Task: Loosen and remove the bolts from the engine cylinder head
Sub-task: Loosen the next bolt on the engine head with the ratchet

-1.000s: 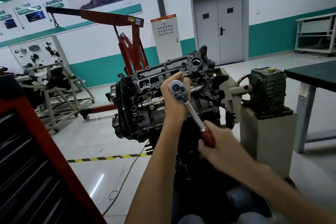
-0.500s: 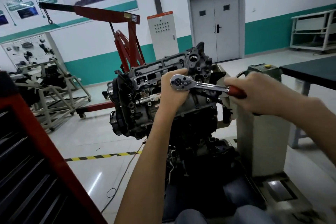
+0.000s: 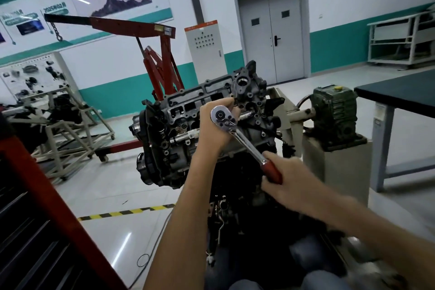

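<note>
Cylinder head (image 3: 186,107) on its stand, just beyond my left hand (image 3: 213,130), which wraps the ratchet (image 3: 247,142) head against a bolt I can't see. Right hand (image 3: 290,183) grips the red handle, down-right. Loosening underway, I judge; no removed bolts in sight.

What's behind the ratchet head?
The left hand, gripping round the ratchet head, with the cylinder head beyond. Socket and bolt are covered by hand and tool.
</note>
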